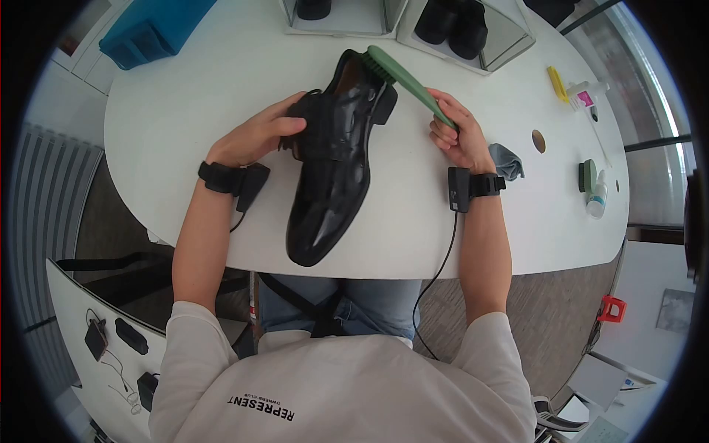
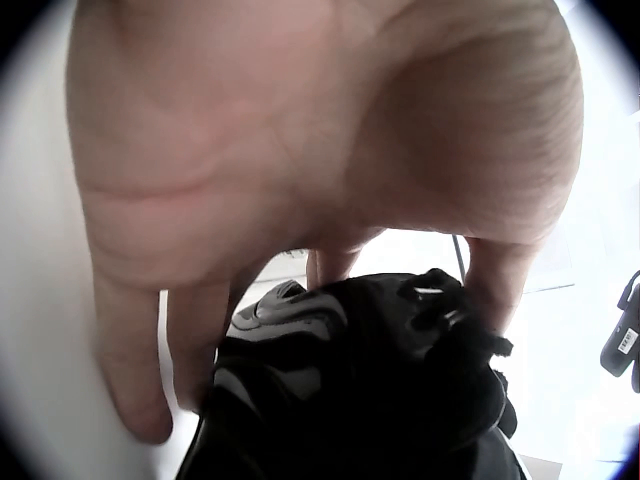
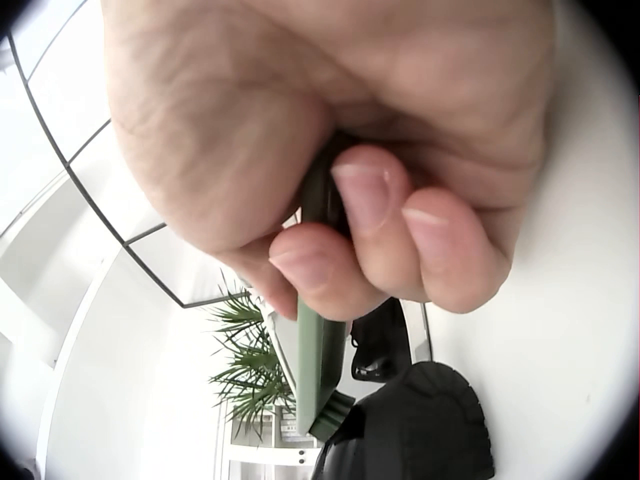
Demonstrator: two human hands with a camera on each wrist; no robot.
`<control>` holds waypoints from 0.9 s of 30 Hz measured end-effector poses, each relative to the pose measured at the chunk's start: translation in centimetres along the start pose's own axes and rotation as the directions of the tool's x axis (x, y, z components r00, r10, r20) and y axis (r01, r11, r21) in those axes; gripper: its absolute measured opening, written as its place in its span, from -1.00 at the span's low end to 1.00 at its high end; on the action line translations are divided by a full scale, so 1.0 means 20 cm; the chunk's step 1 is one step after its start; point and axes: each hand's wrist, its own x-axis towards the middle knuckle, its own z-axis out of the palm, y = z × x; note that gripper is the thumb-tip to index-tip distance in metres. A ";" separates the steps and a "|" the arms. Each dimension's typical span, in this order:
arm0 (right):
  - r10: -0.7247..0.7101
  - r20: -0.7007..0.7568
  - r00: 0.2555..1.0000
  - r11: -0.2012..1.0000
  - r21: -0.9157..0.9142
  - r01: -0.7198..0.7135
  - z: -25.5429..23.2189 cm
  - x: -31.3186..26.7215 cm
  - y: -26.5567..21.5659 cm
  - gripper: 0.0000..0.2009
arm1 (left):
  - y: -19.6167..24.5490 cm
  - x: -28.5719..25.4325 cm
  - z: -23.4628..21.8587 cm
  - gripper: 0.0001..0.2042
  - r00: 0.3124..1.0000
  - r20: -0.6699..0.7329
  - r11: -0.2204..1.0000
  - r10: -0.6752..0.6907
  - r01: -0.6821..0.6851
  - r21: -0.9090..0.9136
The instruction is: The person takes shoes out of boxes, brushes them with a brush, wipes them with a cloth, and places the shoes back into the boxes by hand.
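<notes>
A glossy black dress shoe (image 1: 332, 159) lies on the white oval table (image 1: 185, 111), toe toward me. My left hand (image 1: 258, 133) grips its lace area from the left; in the left wrist view the fingers (image 2: 135, 370) curl over the black upper (image 2: 370, 390). My right hand (image 1: 458, 136) holds the handle of a green brush (image 1: 406, 81). Its bristle head rests on the shoe's heel end. In the right wrist view the fingers (image 3: 365, 235) wrap the green handle (image 3: 320, 370) above the shoe (image 3: 420, 430).
Two clear boxes with dark shoes (image 1: 450, 29) stand at the table's far edge. A blue bin (image 1: 148, 29) sits far left. A grey cloth (image 1: 508, 161), small bottles (image 1: 594, 196) and a yellow item (image 1: 555, 83) lie to the right. A round hole (image 1: 539, 140) is in the tabletop.
</notes>
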 end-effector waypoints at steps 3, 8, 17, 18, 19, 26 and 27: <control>-0.022 0.049 0.999 0.991 -0.134 0.028 -0.01 0.01 0.01 -0.69 | 0.00 0.00 -0.07 -0.22 0.999 0.004 0.996 -0.036 0.036 -0.084; -0.063 -0.025 0.998 0.987 -0.150 0.058 0.03 0.02 0.03 -0.71 | 0.01 0.02 -0.06 -0.29 0.935 -0.290 0.977 -0.202 0.172 -0.126; -0.091 -0.085 0.992 0.972 -0.222 0.070 -0.01 0.03 0.02 -0.73 | -0.05 0.03 -0.10 -0.32 0.946 -0.299 0.992 -0.123 0.118 -0.036; -0.136 -0.166 0.977 0.979 -0.173 0.107 -0.01 0.04 0.03 -0.72 | -0.06 0.03 -0.11 -0.32 0.946 -0.296 0.991 -0.130 0.124 -0.040; -0.146 -0.209 0.967 0.981 -0.157 0.114 0.00 0.04 0.02 -0.72 | -0.06 0.03 -0.11 -0.31 0.979 -0.192 0.997 -0.072 0.064 -0.048; -0.077 -0.097 0.992 0.996 0.028 0.080 0.02 0.02 0.02 -0.65 | -0.07 0.07 0.02 -0.22 0.966 0.067 0.963 0.249 -0.239 -0.125; -0.072 -0.038 0.997 0.988 0.134 0.076 0.03 0.02 0.02 -0.64 | -0.08 0.08 0.02 -0.22 0.965 0.074 0.963 0.251 -0.241 -0.122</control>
